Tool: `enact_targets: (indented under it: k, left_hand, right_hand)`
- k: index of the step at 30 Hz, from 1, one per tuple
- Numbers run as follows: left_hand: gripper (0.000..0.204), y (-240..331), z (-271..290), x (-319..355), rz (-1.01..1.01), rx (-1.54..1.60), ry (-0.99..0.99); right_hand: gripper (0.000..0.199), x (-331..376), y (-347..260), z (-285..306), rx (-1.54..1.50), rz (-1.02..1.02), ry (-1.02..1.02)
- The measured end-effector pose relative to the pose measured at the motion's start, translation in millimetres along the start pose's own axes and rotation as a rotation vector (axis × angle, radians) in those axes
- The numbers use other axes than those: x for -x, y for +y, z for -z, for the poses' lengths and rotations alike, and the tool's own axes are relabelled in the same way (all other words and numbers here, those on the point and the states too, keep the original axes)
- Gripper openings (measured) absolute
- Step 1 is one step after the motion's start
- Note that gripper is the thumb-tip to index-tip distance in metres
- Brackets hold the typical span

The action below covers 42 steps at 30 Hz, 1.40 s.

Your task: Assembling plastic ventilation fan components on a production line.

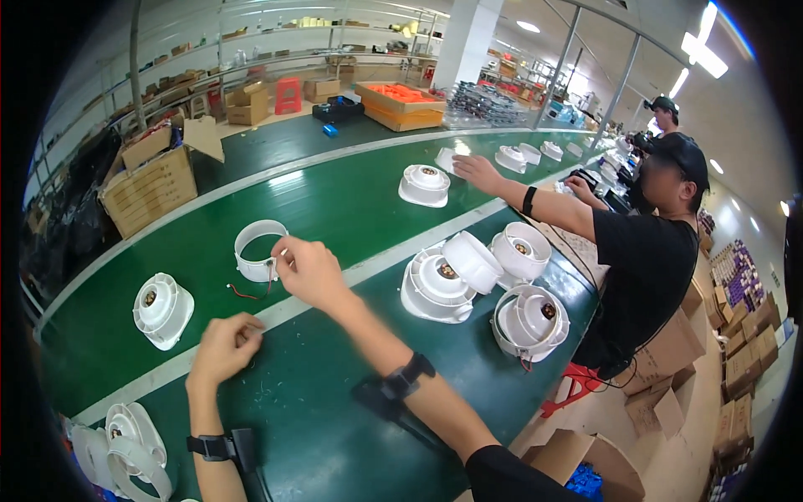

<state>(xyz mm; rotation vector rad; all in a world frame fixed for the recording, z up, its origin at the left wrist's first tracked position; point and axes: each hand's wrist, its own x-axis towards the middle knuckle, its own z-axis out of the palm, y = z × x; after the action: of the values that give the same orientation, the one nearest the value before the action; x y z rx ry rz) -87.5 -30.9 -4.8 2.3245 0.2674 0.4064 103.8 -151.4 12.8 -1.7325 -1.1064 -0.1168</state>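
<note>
Head view: cardboard box [150, 188] beyond belt's [335, 201] far edge, contents unseen. Right hand [308, 269] pinching white ring [258, 249]; left hand [224, 347] loosely curled, seemingly empty, near stripe.

This is a factory assembly line. A long green conveyor belt [335, 201] runs from near left to far right, carrying many identical white round plastic housings [424, 185], with a co-worker [652, 251] at the right side. Far left, cardboard boxes [150, 188] and metal shelving [251, 50] line the hall under strip lights [698, 50].
</note>
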Motion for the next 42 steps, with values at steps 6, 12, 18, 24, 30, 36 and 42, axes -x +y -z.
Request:
enact_targets:
  k: [6,12,18,24,30,36,42]
  left_hand:
    - [0.024,3,-7,2,0.101,-0.018,-0.129]
    - [0.025,-3,-15,-5,0.065,0.026,-0.122]
    - [0.02,-19,-4,6,0.108,0.006,-0.074]
    - [0.017,-12,-19,-6,0.079,0.023,-0.065]
    - [0.015,-20,-13,-1,0.077,0.039,-0.04]
    - [0.013,-28,-19,-1,0.06,0.078,0.016]
    - [0.014,-29,-19,0,0.084,0.12,0.017]
  right_hand:
    - [0.012,4,-73,62,-0.312,0.014,-0.1]
    - [0.009,79,-127,134,0.145,0.193,-0.355]
    - [0.017,161,-86,253,0.422,-0.215,0.086]
    - [0.048,240,-3,346,0.691,-0.553,0.273]
    - [0.044,232,11,327,0.672,-0.693,0.386]
    - [0.032,224,25,356,1.022,-0.786,0.355]
    - [0.04,241,79,389,0.814,-0.917,0.205]
